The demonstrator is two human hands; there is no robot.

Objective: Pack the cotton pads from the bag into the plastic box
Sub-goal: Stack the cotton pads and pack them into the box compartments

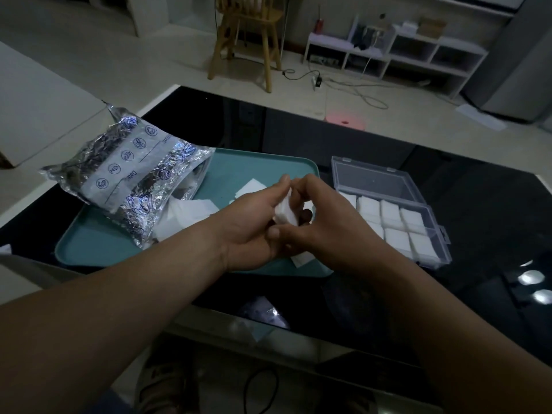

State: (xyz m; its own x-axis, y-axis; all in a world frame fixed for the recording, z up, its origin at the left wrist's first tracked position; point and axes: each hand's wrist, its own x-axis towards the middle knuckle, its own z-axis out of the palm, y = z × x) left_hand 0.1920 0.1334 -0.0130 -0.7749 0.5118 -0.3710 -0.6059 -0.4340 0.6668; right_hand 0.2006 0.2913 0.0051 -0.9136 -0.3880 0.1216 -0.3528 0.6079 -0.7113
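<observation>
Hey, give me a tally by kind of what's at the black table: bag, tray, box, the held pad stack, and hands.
Foil bag: 1
Teal tray: 1
Clear plastic box: 1
Held stack of cotton pads: 1
Hands, left hand and right hand, both holding the stack: 2
Total: 6

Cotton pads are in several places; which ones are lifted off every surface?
The stack held between left hand and right hand above the teal tray; the others lie loose on the tray or fill the plastic box.
</observation>
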